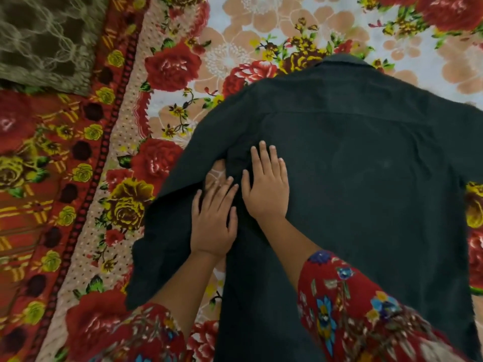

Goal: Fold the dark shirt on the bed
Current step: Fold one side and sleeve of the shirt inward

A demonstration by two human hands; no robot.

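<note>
The dark shirt (366, 178) lies spread back-up on the bed, collar at the far end and hem toward me. Its left sleeve (162, 231) runs down and to the left, away from the body. My left hand (214, 220) lies flat, fingers apart, on the sleeve close to the armpit. Beside it, my right hand (266, 186) presses flat on the shirt's back near the same armpit, where the cloth is bunched. Neither hand grips any fabric. The shirt's right side runs out of view at the frame's edge.
The bed is covered by a floral sheet (235, 48) with red and yellow roses and a red patterned border (52, 178) on the left. An olive patterned cloth or pillow (44, 40) lies at the top left.
</note>
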